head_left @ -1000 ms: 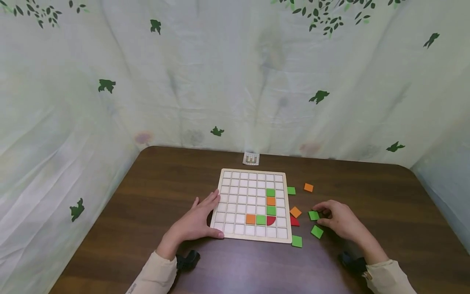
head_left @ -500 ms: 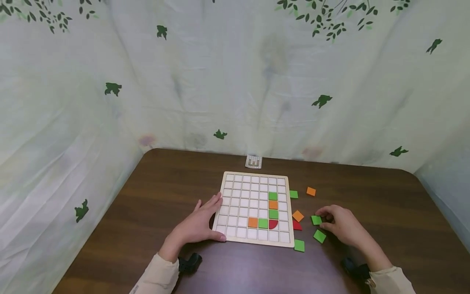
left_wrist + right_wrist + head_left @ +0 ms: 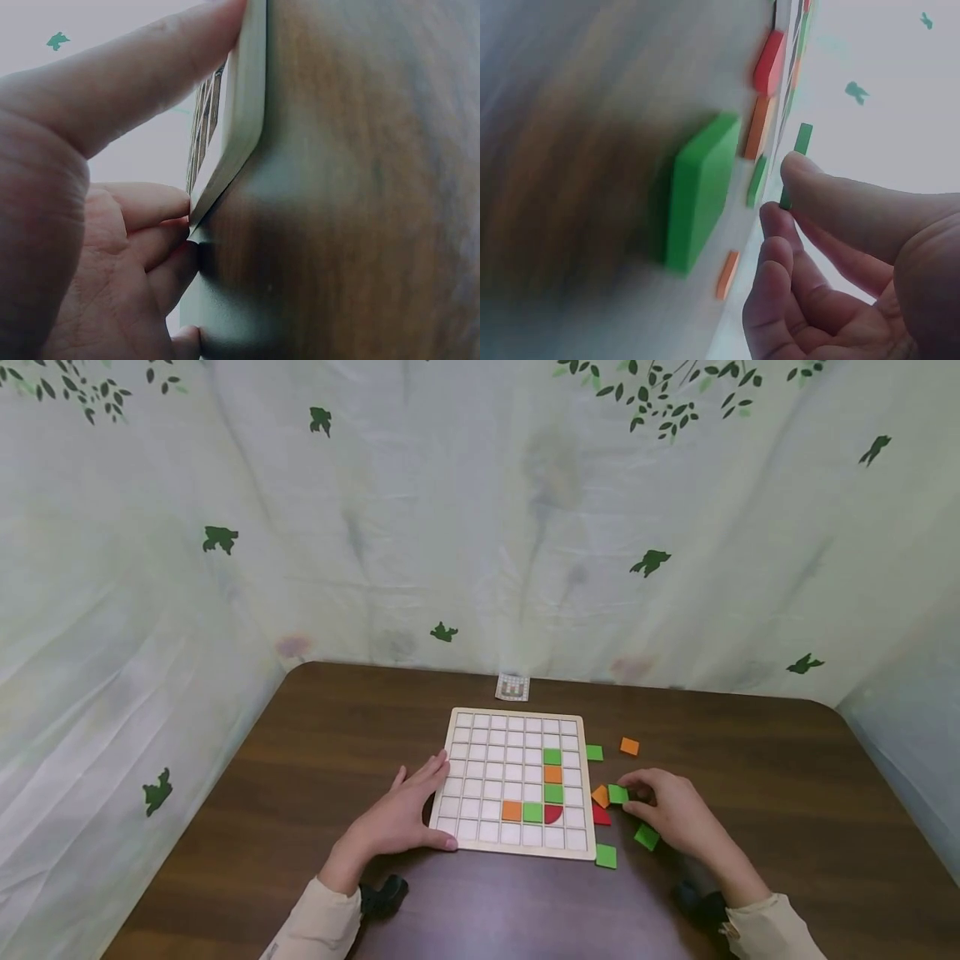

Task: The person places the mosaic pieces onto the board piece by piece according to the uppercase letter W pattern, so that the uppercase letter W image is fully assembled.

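Observation:
My left hand [image 3: 401, 810] lies at the near left corner of a white gridded wooden board [image 3: 480, 760]. Its fingertips touch the left edge and its thumb the front edge, as the left wrist view also shows. Green and orange square tiles and a red quarter-round tile [image 3: 552, 812] sit in the board's cells. My right hand [image 3: 667, 810] pinches a green square tile [image 3: 803, 139] between thumb and fingertips, raised off the table in the right wrist view. In the head view this tile overlaps an orange tile [image 3: 600, 795].
Right of the board lie a red piece [image 3: 602, 815], another orange tile [image 3: 629, 746] and green tiles, one [image 3: 647, 837] below my right hand and one [image 3: 606, 857] at the board's near right corner. A small printed card [image 3: 513, 687] lies at the table's back edge, before a curtain.
My right hand has picked up the green tile and moved it left toward the board. The left hand keeps its place at the board's corner.

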Tool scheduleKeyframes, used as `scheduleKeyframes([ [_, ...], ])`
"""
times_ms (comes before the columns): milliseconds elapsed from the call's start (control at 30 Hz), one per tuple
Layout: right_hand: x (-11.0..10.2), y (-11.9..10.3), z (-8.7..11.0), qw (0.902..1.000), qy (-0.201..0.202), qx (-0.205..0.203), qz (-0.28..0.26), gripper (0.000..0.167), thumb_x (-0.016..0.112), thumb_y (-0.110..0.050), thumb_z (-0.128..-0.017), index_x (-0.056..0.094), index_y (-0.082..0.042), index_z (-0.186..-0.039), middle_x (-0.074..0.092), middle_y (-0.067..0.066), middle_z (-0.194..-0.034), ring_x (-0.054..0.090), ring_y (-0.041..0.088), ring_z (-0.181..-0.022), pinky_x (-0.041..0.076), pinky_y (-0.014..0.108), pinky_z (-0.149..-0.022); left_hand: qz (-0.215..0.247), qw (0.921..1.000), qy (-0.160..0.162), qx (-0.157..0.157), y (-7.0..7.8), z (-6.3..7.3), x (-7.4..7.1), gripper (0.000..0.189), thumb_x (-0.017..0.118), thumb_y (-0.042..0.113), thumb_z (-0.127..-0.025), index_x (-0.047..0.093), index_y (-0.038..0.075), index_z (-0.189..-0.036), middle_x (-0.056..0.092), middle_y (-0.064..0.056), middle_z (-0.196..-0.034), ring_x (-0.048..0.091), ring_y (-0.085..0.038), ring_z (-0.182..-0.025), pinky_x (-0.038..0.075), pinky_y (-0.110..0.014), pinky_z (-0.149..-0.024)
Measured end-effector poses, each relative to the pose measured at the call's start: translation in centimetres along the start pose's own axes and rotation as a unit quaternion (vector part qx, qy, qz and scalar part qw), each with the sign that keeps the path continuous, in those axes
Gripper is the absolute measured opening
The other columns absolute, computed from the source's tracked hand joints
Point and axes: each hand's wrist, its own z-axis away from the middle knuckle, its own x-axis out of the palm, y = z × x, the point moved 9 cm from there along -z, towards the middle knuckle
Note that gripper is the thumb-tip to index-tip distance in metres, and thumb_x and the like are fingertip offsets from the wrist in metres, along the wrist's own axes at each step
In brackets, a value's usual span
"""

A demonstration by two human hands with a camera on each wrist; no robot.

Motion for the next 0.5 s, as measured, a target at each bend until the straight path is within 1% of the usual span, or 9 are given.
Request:
scheduleKeyframes([
  [167, 0.7, -1.5, -0.6, 0.9998, 0.004, -0.013, -0.015, 0.028, 0.079, -0.009, -0.086, 0.073, -0.007, -0.114, 0.067, 0.001, -0.099, 0.057, 0.017, -0.084, 0.051, 0.035, -0.074, -0.001, 1.0000, 0.001, 0.000, 0.2, 0.0, -0.1, 0.114, 0.087, 0.046, -0.075, 0.025, -0.002, -0.157, 0.013, -0.013, -0.167, 0.013, -0.030, -0.153, 0.001, -0.062, -0.119],
  [367, 1.4, -3.6, -1.1, 0.9992, 0.008, -0.025, -0.029, 0.030, 0.081, -0.007, -0.084, 0.074, -0.007, -0.113, 0.068, 0.004, -0.103, 0.059, 0.017, -0.086, 0.053, 0.035, -0.076, 0.000, 1.0000, 0.004, 0.001, 0.3, -0.1, -0.2, 0.113, 0.088, 0.045, -0.075, 0.026, -0.004, -0.156, 0.014, -0.015, -0.167, 0.014, -0.032, -0.153, 0.001, -0.063, -0.119],
  [500, 1.9, -4.5, -1.5, 0.9984, 0.012, -0.033, -0.043, 0.029, 0.081, -0.006, -0.083, 0.074, -0.007, -0.111, 0.068, 0.004, -0.102, 0.059, 0.016, -0.085, 0.053, 0.034, -0.076, 0.003, 1.0000, 0.005, 0.003, 0.3, -0.1, -0.2, 0.114, 0.088, 0.046, -0.075, 0.026, -0.004, -0.156, 0.014, -0.015, -0.167, 0.015, -0.032, -0.153, 0.001, -0.064, -0.118],
])
